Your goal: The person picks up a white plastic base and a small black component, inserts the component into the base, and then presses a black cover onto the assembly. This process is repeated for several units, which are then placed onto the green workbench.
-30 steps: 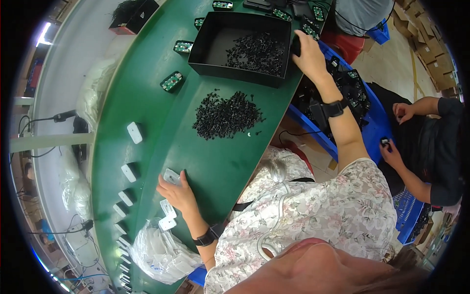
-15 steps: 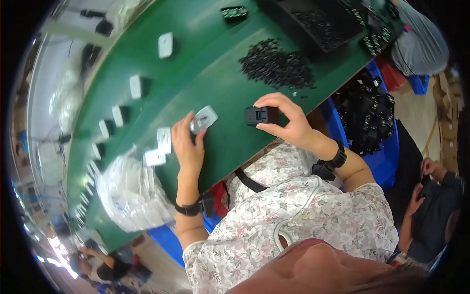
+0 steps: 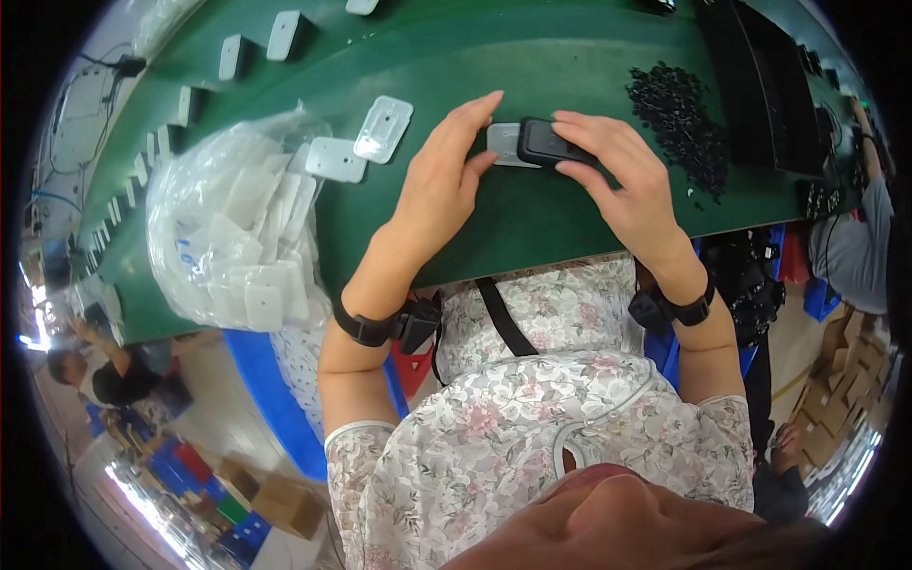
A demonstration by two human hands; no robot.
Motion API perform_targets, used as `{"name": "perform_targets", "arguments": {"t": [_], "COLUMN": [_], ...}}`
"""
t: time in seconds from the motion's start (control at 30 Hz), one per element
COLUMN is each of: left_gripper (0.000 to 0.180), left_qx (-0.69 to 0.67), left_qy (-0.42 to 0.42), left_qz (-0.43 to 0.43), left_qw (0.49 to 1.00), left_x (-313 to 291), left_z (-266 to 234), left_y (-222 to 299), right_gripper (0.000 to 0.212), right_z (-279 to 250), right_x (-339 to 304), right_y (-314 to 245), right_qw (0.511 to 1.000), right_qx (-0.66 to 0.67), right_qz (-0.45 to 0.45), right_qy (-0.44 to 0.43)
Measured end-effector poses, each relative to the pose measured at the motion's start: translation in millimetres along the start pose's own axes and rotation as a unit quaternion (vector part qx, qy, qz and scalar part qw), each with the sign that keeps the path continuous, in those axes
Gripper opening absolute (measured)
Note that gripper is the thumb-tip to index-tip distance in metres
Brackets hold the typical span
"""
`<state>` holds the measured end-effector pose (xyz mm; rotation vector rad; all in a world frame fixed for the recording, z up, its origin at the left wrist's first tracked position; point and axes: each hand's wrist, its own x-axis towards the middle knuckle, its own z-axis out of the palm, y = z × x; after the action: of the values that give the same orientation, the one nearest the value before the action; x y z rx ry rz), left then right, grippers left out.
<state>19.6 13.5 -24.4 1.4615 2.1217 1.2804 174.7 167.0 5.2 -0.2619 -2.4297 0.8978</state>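
My right hand point(image 3: 617, 161) grips a black plastic housing point(image 3: 546, 141) between thumb and fingers. The housing lies over the right part of a pale, rounded-rectangular plastic cover point(image 3: 504, 144). My left hand point(image 3: 445, 166) has its thumb and fingers around the left end of that cover, holding it at the green table point(image 3: 532, 223). How far the cover reaches under the housing is hidden. Left of my left hand lie two similar pale covers, one tilted point(image 3: 384, 129) and one beside it point(image 3: 335, 160), partly overlapping.
A clear plastic bag point(image 3: 204, 228) full of white covers stands at the table's left. Behind it a row of white blocks point(image 3: 231, 57) curves along the table. A heap of small black parts point(image 3: 679, 123) lies right, before a black bin point(image 3: 750, 85). Blue crates point(image 3: 275, 408) stand below.
The view has turned, shifting the table's things. The black housing and pale cover, apart before, have come together between my hands, the housing now over the cover's right part.
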Motion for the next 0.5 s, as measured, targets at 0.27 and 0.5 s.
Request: {"name": "perform_targets", "arguments": {"t": [0.27, 0.5], "left_gripper": [0.055, 0.048], "left_qx": [0.047, 0.143], "left_qy": [-0.048, -0.04], "left_qz": [0.055, 0.092], "left_qw": [0.996, 0.985], "left_x": [-11.3, -20.5], "left_z": [-12.5, -6.7], "left_y": [-1.7, -3.6], "right_gripper": [0.035, 0.039], "right_z": [25.3, 30.1], "right_x": [16.5, 11.1], "right_y": [7.8, 7.6], "right_qw": [0.992, 0.987], "right_qx": [-0.046, -0.078], "right_qz": [-0.067, -0.112], "right_qy": [-0.094, -0.089]}}
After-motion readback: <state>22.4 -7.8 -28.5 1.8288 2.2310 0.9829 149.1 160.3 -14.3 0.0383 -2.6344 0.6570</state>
